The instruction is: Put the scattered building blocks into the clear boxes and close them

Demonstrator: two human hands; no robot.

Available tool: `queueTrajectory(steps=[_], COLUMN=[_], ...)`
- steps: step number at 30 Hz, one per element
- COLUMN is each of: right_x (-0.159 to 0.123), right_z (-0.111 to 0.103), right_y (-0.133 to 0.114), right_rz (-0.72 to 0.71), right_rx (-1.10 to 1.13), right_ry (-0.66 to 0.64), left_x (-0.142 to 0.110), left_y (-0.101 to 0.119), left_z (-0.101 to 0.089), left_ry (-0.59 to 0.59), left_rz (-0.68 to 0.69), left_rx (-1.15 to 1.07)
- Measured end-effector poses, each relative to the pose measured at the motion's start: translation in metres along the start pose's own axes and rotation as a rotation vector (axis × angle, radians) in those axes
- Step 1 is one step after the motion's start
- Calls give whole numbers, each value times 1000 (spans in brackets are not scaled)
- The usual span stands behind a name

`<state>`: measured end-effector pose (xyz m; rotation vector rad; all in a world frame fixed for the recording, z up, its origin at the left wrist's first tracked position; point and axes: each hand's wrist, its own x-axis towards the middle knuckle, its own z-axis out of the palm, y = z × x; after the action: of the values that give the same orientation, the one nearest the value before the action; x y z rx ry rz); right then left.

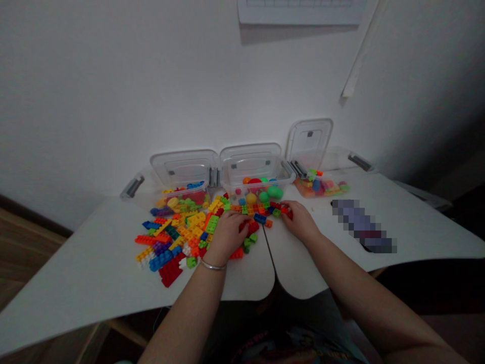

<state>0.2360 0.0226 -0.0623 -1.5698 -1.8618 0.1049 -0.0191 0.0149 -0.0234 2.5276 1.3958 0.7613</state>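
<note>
A heap of coloured plastic building bricks [178,235] lies on the white table [76,273], mostly to the left. My left hand [226,233], with a thin bracelet at the wrist, rests knuckles-up on the right edge of the heap, fingers curled over bricks near a red brick [252,227]. My right hand [299,218] lies just to the right, its fingertips pinched on a small red brick [287,210] at the end of a row of joined bricks [253,208] in orange, green and blue.
Three clear plastic boxes with raised lids stand along the wall: left box [182,194], middle box [257,189] with round coloured pieces, right box [322,184]. A blurred dark object [364,227] lies at the right. The table has a notch [273,273] at my body.
</note>
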Motion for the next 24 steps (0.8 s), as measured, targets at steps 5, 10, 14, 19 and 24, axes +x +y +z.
queueTrajectory(steps=[5, 10, 14, 19, 24], right_x=[1, 3, 2, 2, 22], right_z=[2, -1, -8, -23, -48], right_y=[4, 1, -2, -6, -4], right_rz=[63, 124, 131, 52, -23], right_rx=[101, 236, 309, 288, 356], right_ry=[93, 115, 216, 368, 638], left_x=[0, 0, 0, 0, 1], left_y=[0, 2, 2, 0, 0], left_z=[-1, -2, -2, 0, 0], left_ry=[3, 0, -4, 1, -19], left_rz=[3, 2, 0, -3, -12], left_rx=[-10, -9, -17, -6, 1])
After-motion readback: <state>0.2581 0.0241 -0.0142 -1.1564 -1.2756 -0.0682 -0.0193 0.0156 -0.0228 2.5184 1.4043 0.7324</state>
